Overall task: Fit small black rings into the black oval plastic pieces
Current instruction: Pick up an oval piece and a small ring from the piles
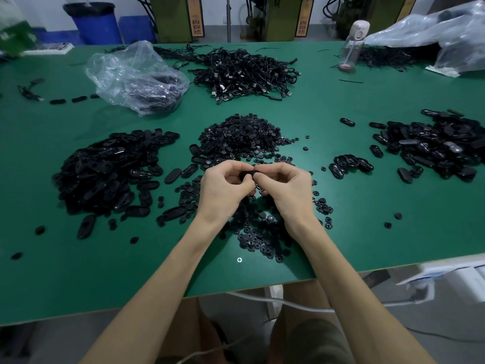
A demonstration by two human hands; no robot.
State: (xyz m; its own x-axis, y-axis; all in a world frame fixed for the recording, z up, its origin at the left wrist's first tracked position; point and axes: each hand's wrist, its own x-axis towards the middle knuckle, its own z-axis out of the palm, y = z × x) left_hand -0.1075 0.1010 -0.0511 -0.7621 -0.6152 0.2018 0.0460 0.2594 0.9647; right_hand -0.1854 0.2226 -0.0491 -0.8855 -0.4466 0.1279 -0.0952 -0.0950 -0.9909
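My left hand (223, 189) and my right hand (284, 187) meet above the green table (354, 232), both pinching one black oval piece (246, 175) between the fingertips. Most of that piece is hidden by my fingers, and I cannot tell whether a ring sits in it. A heap of small black rings (241, 137) lies just beyond my hands, and more loose rings (258, 232) are scattered under my wrists. A large pile of black oval pieces (105, 172) lies to the left. Another pile of oval pieces (435, 145) lies at the right, with a small cluster (350, 164) nearer me.
A heap of black cables (244, 72) sits at the back centre, with a crumpled clear plastic bag (136, 77) to its left. A clear water bottle (353, 46) and a big plastic bag (433, 35) stand at the back right. The table's front edge runs just below my forearms.
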